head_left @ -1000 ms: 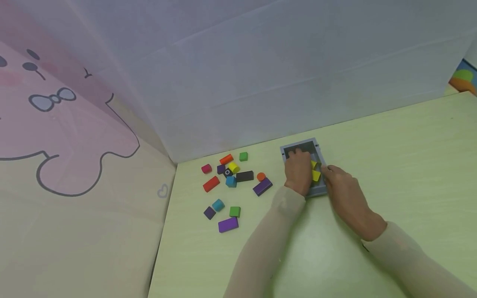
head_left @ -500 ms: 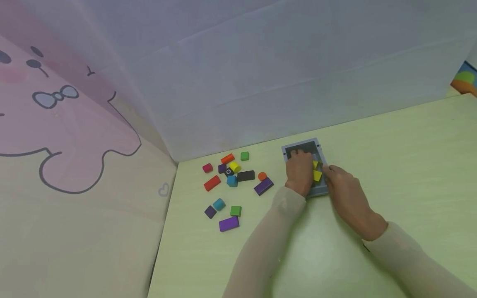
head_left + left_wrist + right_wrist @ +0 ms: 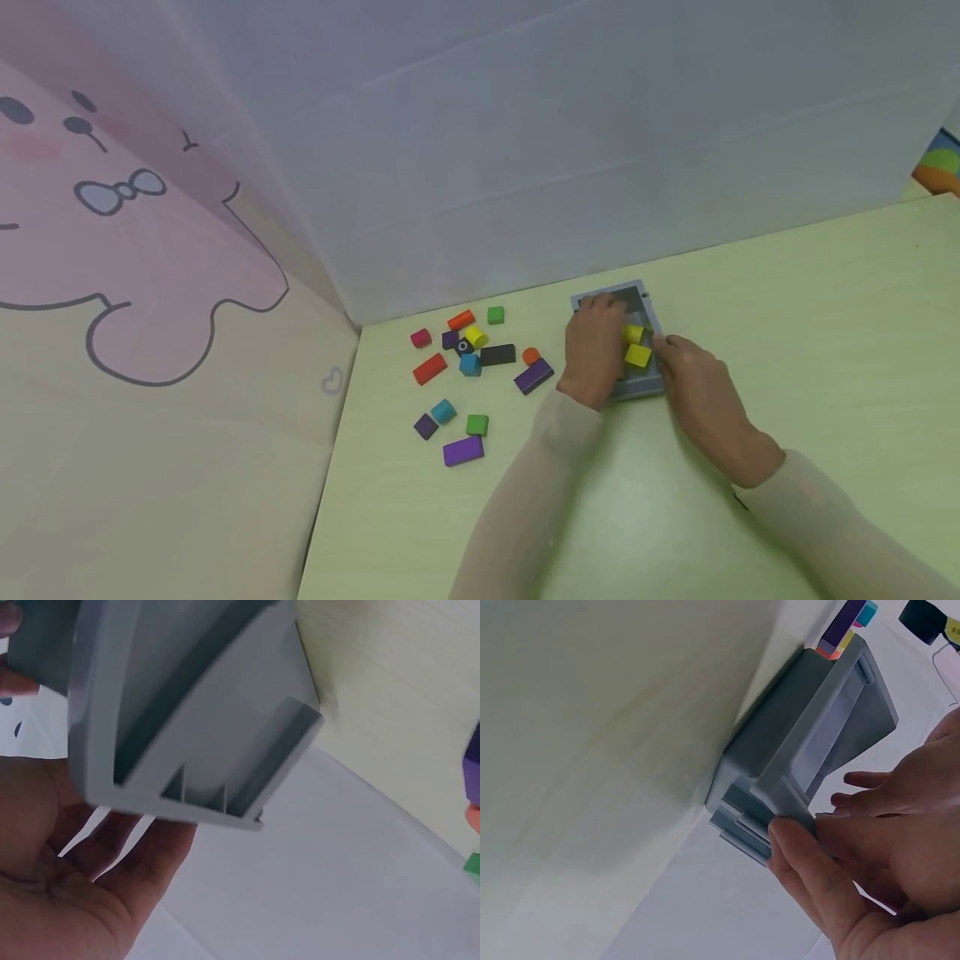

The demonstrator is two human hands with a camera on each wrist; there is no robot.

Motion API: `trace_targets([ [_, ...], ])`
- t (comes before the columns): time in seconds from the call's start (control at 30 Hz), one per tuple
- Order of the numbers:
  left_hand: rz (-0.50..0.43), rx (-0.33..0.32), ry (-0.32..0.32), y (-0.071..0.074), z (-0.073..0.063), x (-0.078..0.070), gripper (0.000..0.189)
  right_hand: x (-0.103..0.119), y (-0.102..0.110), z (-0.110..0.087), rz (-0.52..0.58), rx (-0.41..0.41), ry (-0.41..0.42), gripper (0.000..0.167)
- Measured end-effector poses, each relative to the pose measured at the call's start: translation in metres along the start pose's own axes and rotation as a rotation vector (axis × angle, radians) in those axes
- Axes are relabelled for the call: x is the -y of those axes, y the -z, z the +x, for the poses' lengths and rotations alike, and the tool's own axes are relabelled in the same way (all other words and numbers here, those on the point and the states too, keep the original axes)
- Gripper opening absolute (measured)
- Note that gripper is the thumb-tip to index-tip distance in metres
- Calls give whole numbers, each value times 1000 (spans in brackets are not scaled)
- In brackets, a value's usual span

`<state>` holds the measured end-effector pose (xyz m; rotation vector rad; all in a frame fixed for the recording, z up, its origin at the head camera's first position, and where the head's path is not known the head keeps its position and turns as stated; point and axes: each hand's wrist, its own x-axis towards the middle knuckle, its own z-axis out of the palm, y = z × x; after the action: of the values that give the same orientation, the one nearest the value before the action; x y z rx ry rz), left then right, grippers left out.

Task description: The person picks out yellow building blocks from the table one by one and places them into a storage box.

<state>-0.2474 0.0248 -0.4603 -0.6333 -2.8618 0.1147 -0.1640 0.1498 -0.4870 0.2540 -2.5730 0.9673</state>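
A small grey plastic bin (image 3: 639, 389) stands at the middle right of the table in the head view, with a yellow cube (image 3: 638, 357) and a yellow cylinder (image 3: 633, 334) inside. My left hand (image 3: 592, 350) is over its left side, hiding that part of the interior. In the right wrist view the left fingers (image 3: 866, 802) look loose near the opening, with nothing visible between them. Thumb and fingers of my right hand (image 3: 701, 396) pinch the bin's right rim; the right wrist view shows this grip at the bin's corner (image 3: 791, 810).
Left of the bin lie several loose blocks: a dark purple block (image 3: 534, 377), an orange disc (image 3: 531, 356), a black block (image 3: 498, 355), a red cylinder (image 3: 430, 369) and a green cube (image 3: 477, 425) among them. A white sheet (image 3: 585, 150) hangs behind the table.
My left hand has drawn back slightly and shifted toward the bin's left side, exposing more of the yellow pieces. My right hand keeps its hold on the rim.
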Motion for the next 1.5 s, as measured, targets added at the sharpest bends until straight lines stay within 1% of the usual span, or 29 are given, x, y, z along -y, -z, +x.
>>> trace_targets([
  [0.13, -81, -52, 34, 4, -5, 10, 34, 0, 0, 0, -1, -1, -5, 29],
  [0.3, -149, -121, 58, 8, -9, 22, 33, 0, 0, -1, 9, -5, -5, 30],
  [0.4, -164, -147, 81, 9, -11, 29, 29, 0, 0, -1, 13, -13, 8, 30],
  [0.53, -158, -167, 118, 10, -13, 39, 26, 0, 0, -1, 5, -19, 13, 32],
  [0.8, -269, -156, 215, 8, -18, 60, 28, 0, -1, -1, -7, -20, 8, 33],
  [1.0, -316, -167, 263, 6, -21, 77, 29, 0, -1, -1, -17, -22, 12, 33],
  [1.13, -329, -169, 276, 2, -21, 88, 29, -1, -1, -2, -19, -26, 18, 33],
  [1.23, -332, -139, 303, -2, -20, 96, 30, -1, 0, -1, -15, -17, 7, 34],
  [1.37, -355, -91, 359, -8, -20, 109, 31, 1, 1, -1, -6, 7, -18, 35],
  [1.43, -365, -87, 382, -12, -21, 117, 31, 1, 1, 0, -4, 12, -23, 35],
  [1.5, -366, -99, 395, -17, -22, 125, 30, 1, 1, 0, -1, 11, -19, 35],
])
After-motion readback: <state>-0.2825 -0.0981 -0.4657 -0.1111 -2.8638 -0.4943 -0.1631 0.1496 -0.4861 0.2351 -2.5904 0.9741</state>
